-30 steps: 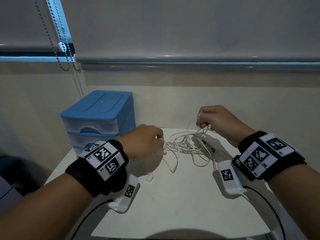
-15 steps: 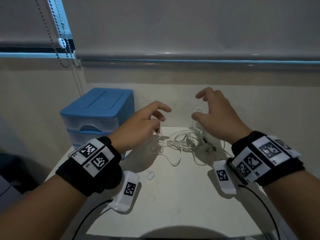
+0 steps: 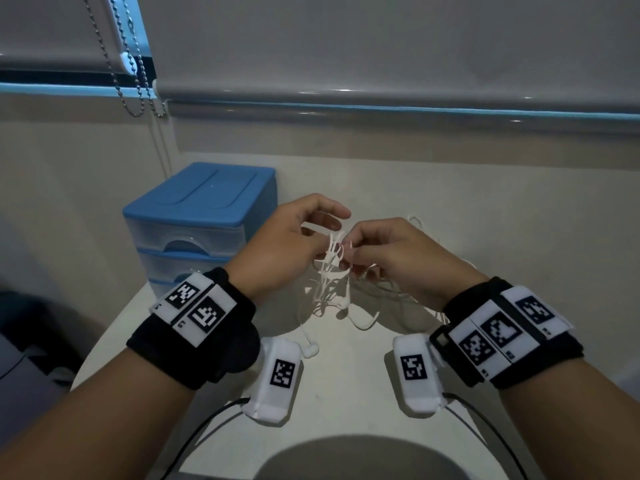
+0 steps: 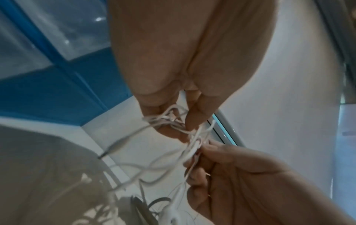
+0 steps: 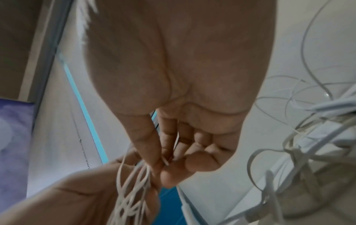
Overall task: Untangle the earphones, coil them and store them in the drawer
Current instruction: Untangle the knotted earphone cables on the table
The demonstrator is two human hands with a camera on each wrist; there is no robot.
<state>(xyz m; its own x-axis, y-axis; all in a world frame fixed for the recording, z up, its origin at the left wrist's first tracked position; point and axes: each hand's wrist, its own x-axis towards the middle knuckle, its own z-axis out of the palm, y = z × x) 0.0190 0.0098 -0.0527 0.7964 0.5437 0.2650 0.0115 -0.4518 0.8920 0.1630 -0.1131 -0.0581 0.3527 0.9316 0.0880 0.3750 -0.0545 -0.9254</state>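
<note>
Tangled white earphones [image 3: 330,268] lifted above the white table [image 3: 339,382], left hand [image 3: 284,251] and right hand [image 3: 391,258] both pinching the knot between fingertips, one earbud [image 3: 310,351] trailing toward 6 o'clock, blue drawer unit [image 3: 201,220] at 10 o'clock

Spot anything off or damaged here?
Only the expected mess: the earphones are a knotted white tangle, pinched by both the left hand and right hand above the table, one earbud dangling loose. No damage shows. The drawer unit is shut.
</note>
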